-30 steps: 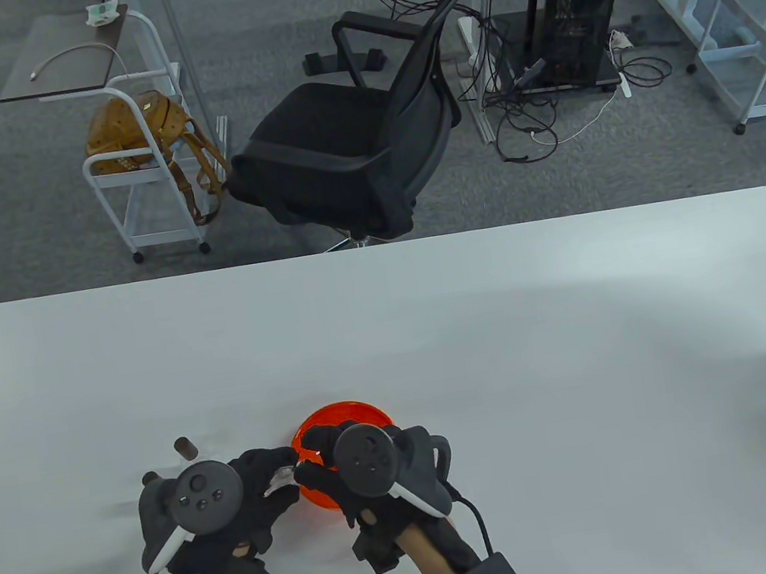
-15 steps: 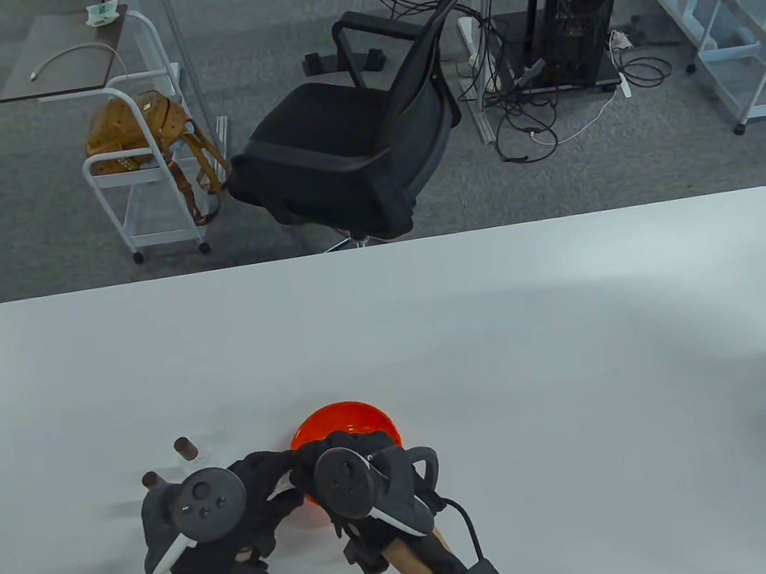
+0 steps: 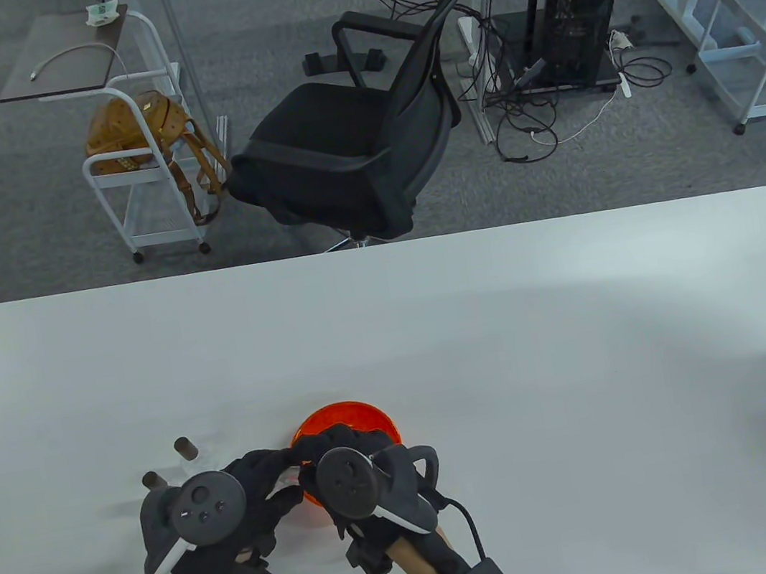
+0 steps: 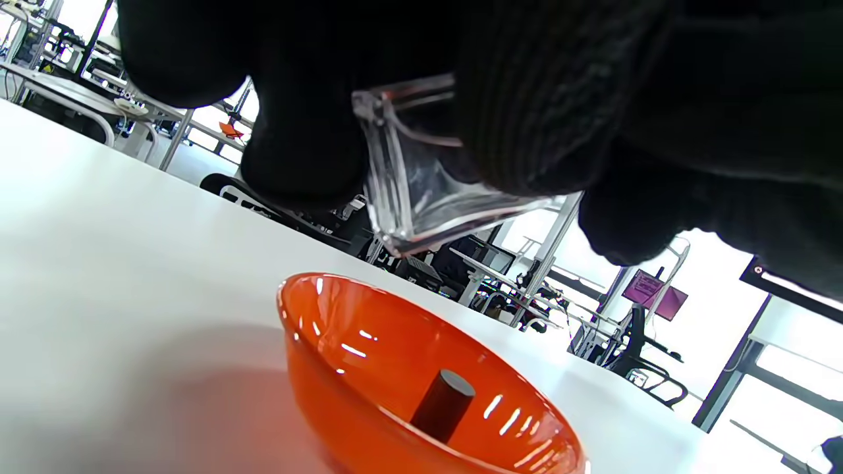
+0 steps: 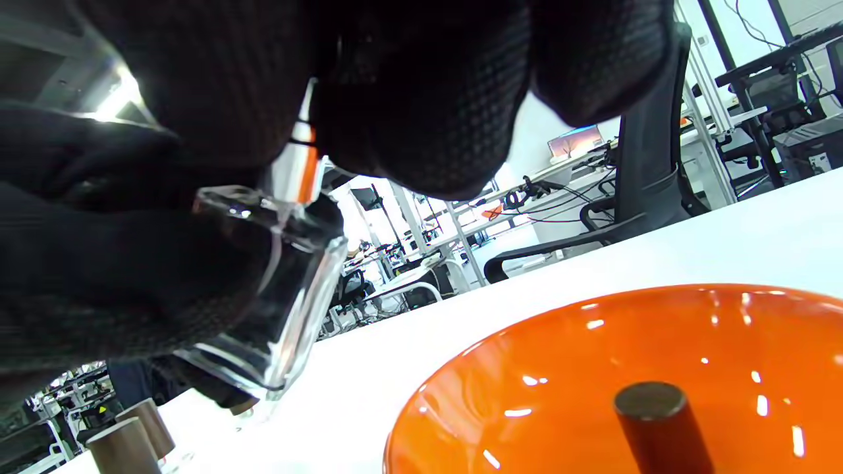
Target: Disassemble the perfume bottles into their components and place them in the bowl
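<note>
Table [image 3: 505, 326] first, white and broad, and everything counts off the orange bowl [image 3: 374, 415] near its front edge. Both gloved hands meet just left of and above that bowl's near rim. Left hand [image 3: 256, 496] is wrapped round a clear glass perfume bottle [image 4: 428, 191], thumb and fingers curled on its flat sides, so it holds the body; the bottle hangs off the table, not yet over the bowl's middle. Its long axis runs roughly from the left hand toward the right, neck end pointing bowl-wards. Right hand [image 3: 340, 453] closes its fingertips on that neck end, where the right wrist view shows a pale sprayer piece [image 5: 296, 171] rising from the glass, so the right hand pinches the top while the left steadies the body. That is the relation the next move hangs on, I judge: pull or twist along the axis, and the right hand, the nearer one to the bowl, drops the freed part straight down. Inside the bowl, one dark cylindrical cap [image 4: 442, 405] leans on the orange wall. Left of the bowl, beyond the left hand, two brown caps [image 3: 184, 447] top further bottles standing on the table; their clear glass is barely visible.
</note>
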A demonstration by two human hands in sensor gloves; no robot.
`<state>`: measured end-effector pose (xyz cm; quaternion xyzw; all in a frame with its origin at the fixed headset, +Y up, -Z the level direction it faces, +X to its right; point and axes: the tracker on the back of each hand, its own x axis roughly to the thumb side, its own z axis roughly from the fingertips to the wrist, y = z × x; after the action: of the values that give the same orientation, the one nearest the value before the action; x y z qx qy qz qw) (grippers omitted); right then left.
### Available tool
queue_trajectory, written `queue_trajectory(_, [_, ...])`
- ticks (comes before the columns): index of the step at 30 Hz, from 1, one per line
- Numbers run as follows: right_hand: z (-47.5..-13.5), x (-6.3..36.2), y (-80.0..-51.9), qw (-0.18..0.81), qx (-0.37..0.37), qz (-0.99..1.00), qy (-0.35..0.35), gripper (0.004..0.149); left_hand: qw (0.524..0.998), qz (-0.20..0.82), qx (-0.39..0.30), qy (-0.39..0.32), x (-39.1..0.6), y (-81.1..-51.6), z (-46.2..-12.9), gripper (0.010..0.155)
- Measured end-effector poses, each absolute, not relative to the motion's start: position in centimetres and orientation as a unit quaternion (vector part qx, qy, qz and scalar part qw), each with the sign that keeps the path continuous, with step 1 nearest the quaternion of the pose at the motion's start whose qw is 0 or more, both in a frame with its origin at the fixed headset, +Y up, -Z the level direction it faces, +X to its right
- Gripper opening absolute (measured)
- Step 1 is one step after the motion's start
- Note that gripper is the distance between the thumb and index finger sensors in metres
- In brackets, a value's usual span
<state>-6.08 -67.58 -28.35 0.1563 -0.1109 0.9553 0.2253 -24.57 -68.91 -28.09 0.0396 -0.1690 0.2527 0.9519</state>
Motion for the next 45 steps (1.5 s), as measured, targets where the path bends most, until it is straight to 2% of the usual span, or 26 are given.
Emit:
queue_trajectory(4, [-28.28, -6.16, -67.59, 0.205, 0.161, 0.957, -0.124, 0.041, 0.953, 0.243, 0.037, -0.175, -24.37, -68.97, -28.04, 0.054])
queue_trajectory(7, [-28.3, -6.19, -67.66, 0.217, 0.165, 0.956, -0.105, 0.049, 0.955, 0.242, 0.045, -0.167, -24.48, -68.97, -28.09, 0.054])
queue_trajectory(12, [-28.29, -6.23, -67.79, 0.209, 0.16, 0.957, -0.125, 0.04, 0.954, 0.243, 0.032, -0.173, -24.49, -69.16, -28.12, 0.053])
queue_trajectory(16, [-28.37, -6.14, -67.79, 0.208, 0.168, 0.958, -0.103, 0.049, 0.956, 0.236, 0.045, -0.169, -24.3, -69.07, -28.13, 0.054])
queue_trajectory(22, [-28.42, -6.11, -67.83, 0.199, 0.166, 0.959, -0.116, 0.04, 0.954, 0.238, 0.034, -0.179, -24.14, -69.21, -28.02, 0.053])
queue_trajectory(25, [-28.38, -6.2, -67.9, 0.203, 0.171, 0.959, -0.102, 0.048, 0.957, 0.232, 0.043, -0.171, -24.17, -69.15, -28.02, 0.054])
queue_trajectory(30, [-28.44, -6.19, -68.01, 0.195, 0.165, 0.959, -0.122, 0.041, 0.955, 0.239, 0.031, -0.175, -24.42, -69.19, -28.09, 0.053])
queue_trajectory(34, [-28.37, -6.37, -67.99, 0.205, 0.173, 0.959, -0.096, 0.048, 0.957, 0.232, 0.045, -0.168, -24.32, -69.04, -27.99, 0.054])
queue_trajectory(39, [-28.43, -6.3, -67.88, 0.199, 0.165, 0.959, -0.118, 0.041, 0.953, 0.245, 0.027, -0.174, -24.43, -69.39, -28.25, 0.053])
queue_trajectory(43, [-28.49, -6.26, -68.0, 0.208, 0.167, 0.959, -0.098, 0.048, 0.955, 0.24, 0.04, -0.167, -24.35, -69.21, -28.25, 0.054])
queue_trajectory(45, [-28.39, -6.25, -67.85, 0.203, 0.166, 0.958, -0.113, 0.044, 0.953, 0.25, 0.037, -0.167, -24.52, -69.23, -28.16, 0.054])
